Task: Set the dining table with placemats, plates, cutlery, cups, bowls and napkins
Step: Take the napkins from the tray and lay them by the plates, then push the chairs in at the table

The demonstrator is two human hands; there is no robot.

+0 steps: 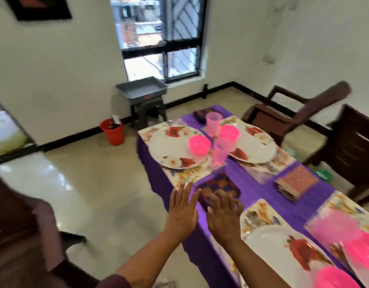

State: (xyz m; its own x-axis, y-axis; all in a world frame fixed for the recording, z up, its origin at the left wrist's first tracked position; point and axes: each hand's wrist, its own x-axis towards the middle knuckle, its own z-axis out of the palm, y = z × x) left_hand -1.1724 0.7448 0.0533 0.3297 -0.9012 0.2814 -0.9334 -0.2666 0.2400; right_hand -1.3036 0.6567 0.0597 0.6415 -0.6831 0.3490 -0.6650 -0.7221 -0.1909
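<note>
My left hand (182, 213) and right hand (222, 213), fingers spread flat, reach the checked napkin (218, 183) lying directly ahead at the table's near edge, right hand nearer.

Two bare forearms enter from the lower centre of the frame and run up toward its middle, side by side, a dark sleeve edge showing at the bottom on the left arm. Left hand (182, 213): back up, fingers straight and close together, pointing toward the upper right, holding nothing. Right hand (224, 215): just beside the left, palm down, fingers spread and slightly bent at the tips, nothing gripped; motion blur leaves it unclear whether either set of fingertips touches anything beneath.
</note>
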